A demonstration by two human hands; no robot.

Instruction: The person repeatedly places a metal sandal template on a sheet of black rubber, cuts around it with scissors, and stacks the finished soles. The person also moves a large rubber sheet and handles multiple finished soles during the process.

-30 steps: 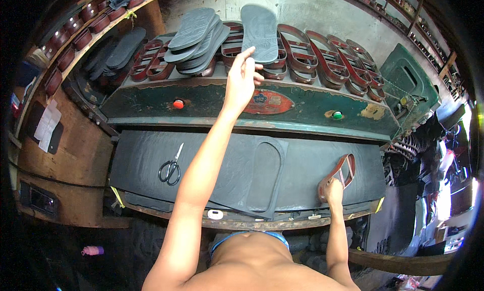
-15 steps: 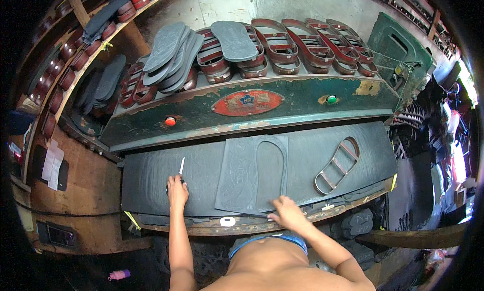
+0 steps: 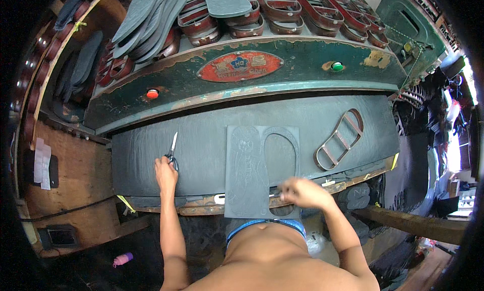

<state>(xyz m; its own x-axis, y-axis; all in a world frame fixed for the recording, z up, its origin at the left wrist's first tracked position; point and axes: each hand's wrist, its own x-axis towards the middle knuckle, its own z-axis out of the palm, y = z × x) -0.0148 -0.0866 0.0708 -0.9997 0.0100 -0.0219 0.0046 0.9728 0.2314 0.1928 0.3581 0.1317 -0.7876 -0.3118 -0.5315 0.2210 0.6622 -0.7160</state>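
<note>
My left hand point(image 3: 166, 174) rests on the left part of the dark work pad, its fingers closed about the black handles of a pair of scissors point(image 3: 174, 143) whose blades point away from me. My right hand point(image 3: 306, 193) hovers at the near right of a grey foam sheet point(image 3: 245, 175), over its cut-out; its fingertips are smeared by motion and their grip cannot be made out. The sheet carries a marked sole outline on its left half and a sole-shaped opening on its right. Its near end reaches past the pad's front edge, close to my waist.
A sole-shaped metal cutting die point(image 3: 339, 139) lies on the right of the pad point(image 3: 201, 139). Behind stands a green machine beam point(image 3: 302, 69) with red and green buttons, topped by several red dies and stacked grey soles point(image 3: 146, 26). A wooden bar point(image 3: 413, 224) juts in at right.
The foam sheet has come toward me and sits straighter, its near end now over the front edge. My right hand has shifted right. My view has tilted downward.
</note>
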